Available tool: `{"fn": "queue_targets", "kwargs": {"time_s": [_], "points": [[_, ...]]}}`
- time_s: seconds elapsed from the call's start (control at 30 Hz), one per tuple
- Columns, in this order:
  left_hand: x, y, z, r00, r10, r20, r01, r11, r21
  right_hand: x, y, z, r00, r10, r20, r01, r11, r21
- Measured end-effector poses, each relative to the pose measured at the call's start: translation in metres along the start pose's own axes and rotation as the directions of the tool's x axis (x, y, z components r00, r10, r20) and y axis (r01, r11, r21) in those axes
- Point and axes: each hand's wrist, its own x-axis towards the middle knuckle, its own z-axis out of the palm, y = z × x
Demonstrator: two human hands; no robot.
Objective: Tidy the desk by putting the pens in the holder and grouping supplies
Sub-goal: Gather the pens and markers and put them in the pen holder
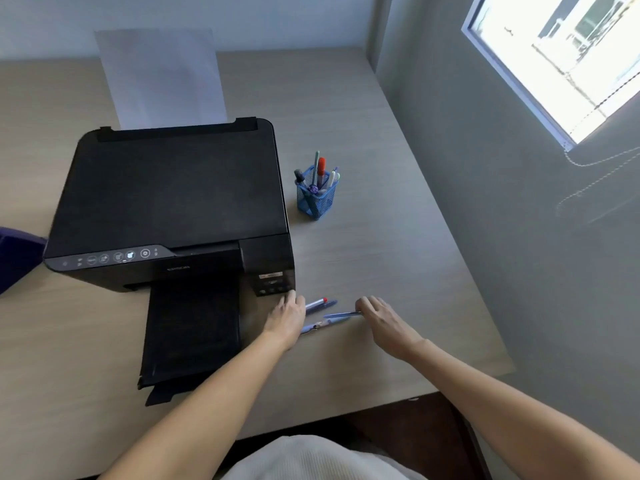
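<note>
A blue mesh pen holder (317, 199) stands on the desk right of the printer, with several pens and markers upright in it. Near the desk's front, loose pens lie between my hands: a red-tipped pen (317, 303) beside a dark blue one (329, 304), and a light blue pen (317, 328) closer to me. My left hand (287, 317) rests palm down over the left ends of these pens, by the printer's corner. My right hand (377, 317) pinches the right end of another blue pen (341, 315), which is slightly lifted.
A black printer (173, 209) with an extended output tray (190, 330) fills the desk's left middle, paper (162, 77) upright behind it. A purple object (17, 258) sits at the left edge. The wall and window are to the right; the wooden desk (381, 237) ends near my body.
</note>
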Motion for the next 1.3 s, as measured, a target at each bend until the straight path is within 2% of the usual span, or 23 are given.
{"fn": "queue_targets", "kwargs": {"time_s": [0.27,0.4,0.5,0.6,0.63,0.7,0.77,0.83,0.93,1.03,1.13,1.2,1.3], "points": [[-0.054,-0.035,-0.019,0.996,-0.075,-0.051,0.071,0.995,-0.072,0.023,-0.022,0.017,0.987,-0.157,0.034,0.160,0.964,-0.213],[-0.086,-0.038,-0.053,0.991,-0.026,-0.134,-0.009,0.968,-0.251,0.037,-0.021,0.014,0.973,-0.230,0.010,0.224,0.933,-0.280],[-0.092,-0.023,-0.096,0.998,0.021,-0.058,-0.042,0.917,-0.397,0.045,-0.007,0.002,0.985,-0.165,0.056,0.174,0.941,-0.291],[-0.076,-0.011,-0.140,0.998,0.062,-0.029,-0.068,0.882,-0.465,0.059,0.008,-0.033,0.998,0.003,0.068,0.004,0.994,-0.112],[-0.068,-0.007,-0.155,0.996,0.079,-0.051,-0.093,0.883,-0.459,0.065,0.012,-0.048,0.994,0.079,0.073,-0.079,0.997,-0.010],[-0.046,-0.002,-0.187,0.989,0.082,-0.123,-0.129,0.883,-0.451,0.079,0.017,-0.079,0.985,0.170,-0.007,-0.169,0.982,0.080],[-0.020,0.004,-0.220,0.981,0.067,-0.184,-0.140,0.898,-0.418,0.099,0.019,-0.111,0.968,0.219,-0.119,-0.204,0.971,0.128],[0.011,0.007,-0.245,0.980,0.043,-0.195,-0.107,0.938,-0.329,0.121,0.017,-0.142,0.956,0.236,-0.171,-0.209,0.964,0.164],[0.066,0.008,-0.265,0.985,0.033,-0.169,-0.056,0.989,-0.134,0.154,0.009,-0.175,0.962,0.242,-0.130,-0.216,0.959,0.184],[0.103,0.014,-0.275,0.995,0.004,-0.103,-0.004,1.000,-0.003,0.179,-0.005,-0.192,0.972,0.235,0.009,-0.235,0.963,0.133],[0.129,0.021,-0.282,0.999,-0.047,0.011,0.046,0.996,0.079,0.201,-0.012,-0.196,0.949,0.288,0.125,-0.302,0.947,0.112],[0.145,0.021,-0.284,0.997,-0.066,0.036,0.063,0.995,0.075,0.214,-0.014,-0.202,0.942,0.315,0.111,-0.329,0.933,0.147],[0.169,0.019,-0.280,0.998,-0.056,0.019,0.055,0.997,0.051,0.232,-0.017,-0.212,0.940,0.340,0.021,-0.338,0.927,0.164]]}}
